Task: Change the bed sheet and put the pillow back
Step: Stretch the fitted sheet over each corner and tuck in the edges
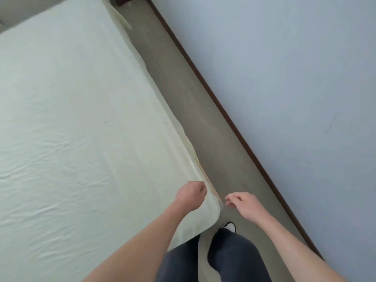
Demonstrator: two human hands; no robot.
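**One sheet on the bed, left hand at its near corner**

The left hand (pixel 191 193) is curled into a fist at the near corner of the bed sheet (pixel 81 110); whether the fingers pinch cloth cannot be told, since the knuckles hide them. The right hand (pixel 243 202) hangs just beside that corner, over the floor (pixel 203 119), fingers loosely bent and holding nothing, apart from the sheet.

One pale yellow-green sheet lies spread flat on the bed, lightly creased. Its visible long edge runs from the corner by the hands away to the upper left, parallel to the dark skirting board (pixel 223 110). Along that edge the cloth drapes down over the side of the bed.

Beyond the sheet's edge comes a strip of grey floor, then the skirting board, then a pale blue wall (pixel 284 68). Below the corner, two dark trouser legs (pixel 234 255) and one shoe (pixel 230 226).
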